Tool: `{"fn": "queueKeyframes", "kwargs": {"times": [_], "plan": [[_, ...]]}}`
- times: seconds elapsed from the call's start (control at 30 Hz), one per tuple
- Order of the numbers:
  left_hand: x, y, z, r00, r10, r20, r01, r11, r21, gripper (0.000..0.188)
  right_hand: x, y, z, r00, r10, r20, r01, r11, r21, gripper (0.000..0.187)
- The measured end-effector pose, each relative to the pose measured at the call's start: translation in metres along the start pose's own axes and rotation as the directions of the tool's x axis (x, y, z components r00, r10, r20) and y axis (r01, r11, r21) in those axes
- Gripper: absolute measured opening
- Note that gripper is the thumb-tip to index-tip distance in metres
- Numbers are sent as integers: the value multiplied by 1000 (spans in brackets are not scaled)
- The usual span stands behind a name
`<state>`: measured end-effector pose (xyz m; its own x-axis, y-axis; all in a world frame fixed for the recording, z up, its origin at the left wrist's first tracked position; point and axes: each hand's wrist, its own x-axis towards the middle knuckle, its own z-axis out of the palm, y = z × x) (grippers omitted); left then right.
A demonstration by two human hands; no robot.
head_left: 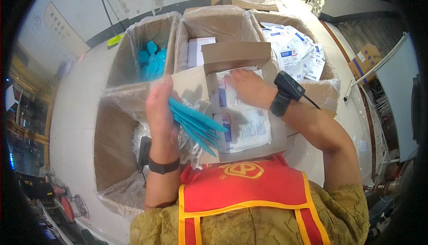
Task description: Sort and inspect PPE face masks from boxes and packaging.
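My left hand is closed round a fanned bundle of flat teal strips, whose free ends point right, over the edge of an open cardboard carton. Two rows of white packets with blue and red print fill the carton. My right hand lies flat, fingers stretched out, on the far packets; it appears to hold nothing. The near packets lie uncovered, partly in shadow. I cannot make out exactly what the teal strips are.
Behind the carton stand large plastic-lined boxes: one with teal pieces, one with a white flat box, one heaped with white packets. Another lined box at left holds white strips. A broom leans on the wall.
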<state>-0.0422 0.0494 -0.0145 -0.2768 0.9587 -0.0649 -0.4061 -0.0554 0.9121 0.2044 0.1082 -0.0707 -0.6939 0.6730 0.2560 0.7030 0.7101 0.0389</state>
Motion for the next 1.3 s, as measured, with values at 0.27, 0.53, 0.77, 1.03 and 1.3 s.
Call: {"fn": "queueKeyframes", "kwargs": {"times": [0.27,0.53,0.77,1.03,1.3], "plan": [[-6,0,-1,1000,1,20,-2,1000,27,30,17,16,5,979,170,115,-174,984,24,36],[-10,0,-13,987,96,127,-121,969,213,21,-3,1,-45,983,176,51,-181,899,399,16],[-31,-1,24,801,111,589,-509,644,571,32,-27,-35,-115,994,41,-102,3,918,396,12],[-48,-3,46,777,212,593,-552,683,479,13,-38,-51,-122,970,61,-236,45,907,419,9],[-53,-1,49,926,-21,376,-144,903,405,14,-37,-64,-133,953,-118,-280,166,974,154,10]]}}
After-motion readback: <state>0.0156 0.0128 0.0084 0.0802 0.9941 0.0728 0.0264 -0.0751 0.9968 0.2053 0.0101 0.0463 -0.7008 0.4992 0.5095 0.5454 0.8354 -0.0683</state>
